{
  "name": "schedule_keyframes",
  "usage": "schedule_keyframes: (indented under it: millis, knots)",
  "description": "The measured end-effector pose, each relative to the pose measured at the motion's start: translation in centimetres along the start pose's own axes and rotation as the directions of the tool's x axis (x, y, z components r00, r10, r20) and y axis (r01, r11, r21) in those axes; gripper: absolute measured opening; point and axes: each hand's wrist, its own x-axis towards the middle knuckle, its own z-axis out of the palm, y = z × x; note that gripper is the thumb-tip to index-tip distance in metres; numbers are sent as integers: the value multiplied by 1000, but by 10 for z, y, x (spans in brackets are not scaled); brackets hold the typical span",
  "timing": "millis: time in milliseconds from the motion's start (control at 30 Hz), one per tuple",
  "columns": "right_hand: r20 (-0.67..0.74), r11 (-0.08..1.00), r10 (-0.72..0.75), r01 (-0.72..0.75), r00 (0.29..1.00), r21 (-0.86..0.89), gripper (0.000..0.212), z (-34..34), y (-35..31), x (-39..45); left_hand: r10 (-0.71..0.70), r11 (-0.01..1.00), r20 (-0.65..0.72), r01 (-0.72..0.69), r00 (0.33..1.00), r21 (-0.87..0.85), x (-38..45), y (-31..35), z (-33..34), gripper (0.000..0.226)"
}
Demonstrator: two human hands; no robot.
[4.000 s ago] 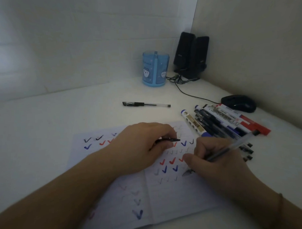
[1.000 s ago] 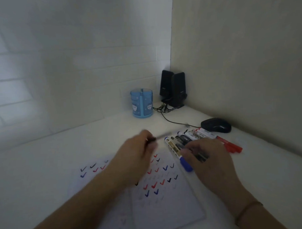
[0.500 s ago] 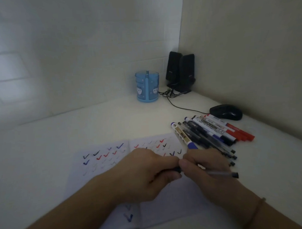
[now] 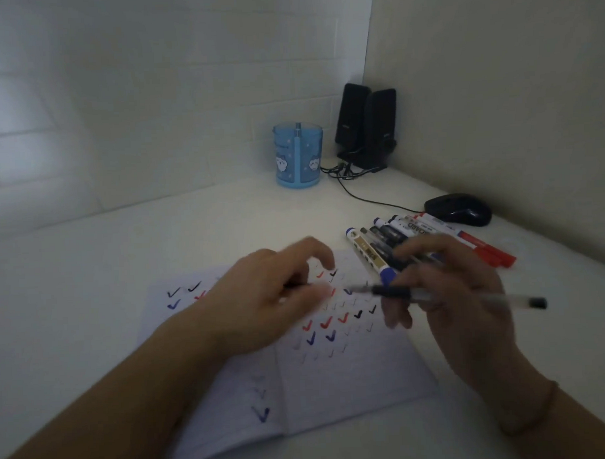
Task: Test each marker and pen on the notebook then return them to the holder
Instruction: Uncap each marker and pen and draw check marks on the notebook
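My right hand pinched an uncapped pen over the notebook; left hand pinched something dark, likely its cap. Blur risked a stray mark.

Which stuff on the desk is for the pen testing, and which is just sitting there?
For the job:
- clear pen in the right hand
- left hand
- notebook with tick marks
- row of markers and pens
- blue holder

Just lying about:
- black speakers
- their cable
- mouse
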Motion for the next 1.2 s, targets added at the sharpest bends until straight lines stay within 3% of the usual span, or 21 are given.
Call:
schedule_keyframes:
  millis: [100, 233, 333, 500, 700, 867, 1033, 1133, 1200]
  knots:
    - [3, 986, 168, -168, 986, -2, 38, -1, -4, 6, -80, 994, -62, 75, 995, -78, 1, -5, 0, 22]
    - [8, 940, 254, -244, 967, -238, 23, 8, -2, 1, -86, 996, 72, 84, 994, 38, 4, -7, 8, 31]
    - [24, 914, 284, -263, 958, -309, 17, 12, 0, -2, -71, 996, 118, 63, 990, 70, 5, -8, 10, 30]
    - [-81, 833, 243, -251, 967, -493, 35, 14, 5, -3, -14, 997, 101, 6, 995, 78, 5, -10, 11, 26]
    - [3, 804, 207, -168, 978, -570, 32, 15, 9, -5, 121, 988, 88, -129, 989, 90, 6, -11, 13, 23]
    - [41, 803, 214, -152, 976, -577, 33, 14, 10, -4, 120, 987, 94, -129, 988, 94, 6, -11, 14, 24]
    - [-21, 799, 192, -169, 981, -577, 37, 15, 8, -3, 131, 990, 67, -134, 989, 40, 6, -10, 13, 23]
    - [-88, 896, 238, -254, 967, -365, 36, 12, 2, 1, 20, 999, 21, -19, 1000, -44, 5, -9, 12, 30]
    - [-48, 944, 285, -288, 957, -163, 33, 7, -1, 3, -50, 995, -16, 49, 999, -92, 5, -9, 13, 27]
